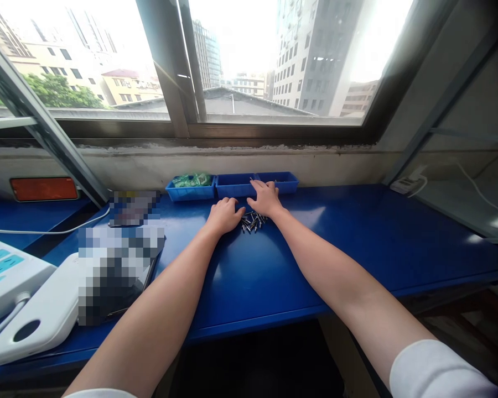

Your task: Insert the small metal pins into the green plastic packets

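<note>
A loose pile of small, thin metal pieces, like screws or rivets [253,222], lies on the blue tabletop. My left hand [225,215] rests on the table just left of the pile, its thumb apart and pointing toward the pieces. Behind the pile, my right hand [266,199] reaches to the front edge of the blue bins, fingers spread over the rim and thumb apart. It partly hides the middle blue bin [234,188] and the right blue bin [289,185]. Whether a tiny piece sits at its fingertips is too small to tell.
The left blue bin [190,193] holds green plastic bags [193,180]. On the left lie a white power strip [8,271], a white oblong device [41,318] and blurred-out items [120,271]. A windowed wall [240,157] stands behind; metal rack posts [62,138] flank the table.
</note>
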The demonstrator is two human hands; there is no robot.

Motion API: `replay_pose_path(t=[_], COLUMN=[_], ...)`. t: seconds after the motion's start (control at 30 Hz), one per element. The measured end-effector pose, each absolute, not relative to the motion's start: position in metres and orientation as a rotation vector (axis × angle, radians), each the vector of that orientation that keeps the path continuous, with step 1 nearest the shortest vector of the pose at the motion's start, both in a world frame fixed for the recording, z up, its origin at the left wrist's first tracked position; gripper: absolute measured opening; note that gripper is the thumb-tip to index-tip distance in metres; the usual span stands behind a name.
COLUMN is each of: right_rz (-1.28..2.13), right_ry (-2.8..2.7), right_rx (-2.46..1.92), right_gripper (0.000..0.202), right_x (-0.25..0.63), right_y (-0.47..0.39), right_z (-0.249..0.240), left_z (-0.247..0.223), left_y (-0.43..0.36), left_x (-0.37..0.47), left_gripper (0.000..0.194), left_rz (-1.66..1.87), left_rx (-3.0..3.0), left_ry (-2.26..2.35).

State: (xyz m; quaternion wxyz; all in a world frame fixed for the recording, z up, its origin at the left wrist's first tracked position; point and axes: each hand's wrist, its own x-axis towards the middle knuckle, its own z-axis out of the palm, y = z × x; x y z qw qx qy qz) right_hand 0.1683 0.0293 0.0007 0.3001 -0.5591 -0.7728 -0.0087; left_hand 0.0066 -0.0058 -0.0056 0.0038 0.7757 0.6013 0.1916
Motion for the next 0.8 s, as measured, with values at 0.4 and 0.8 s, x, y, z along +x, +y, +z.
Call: replay_pose_path(t=[0.4, 0.8], right_rz=[0.041, 0.229], right_ry=[-2.086, -2.253], right_rx=[-1.544, -1.177], right_gripper=[0.068, 0.019], right_x=[0.169, 0.171], right_y=[0.037, 0.021], right_z=[-0.006, 0.003], left_z=[-0.006, -0.006], left_y=[-0.006, -0.004], left_x=[0.007, 0.003], left_gripper=[0.048, 0.039], left_rz=[0.535, 0.511], left_rx=[2.465, 2.491], left_ry=[1.868, 1.849])
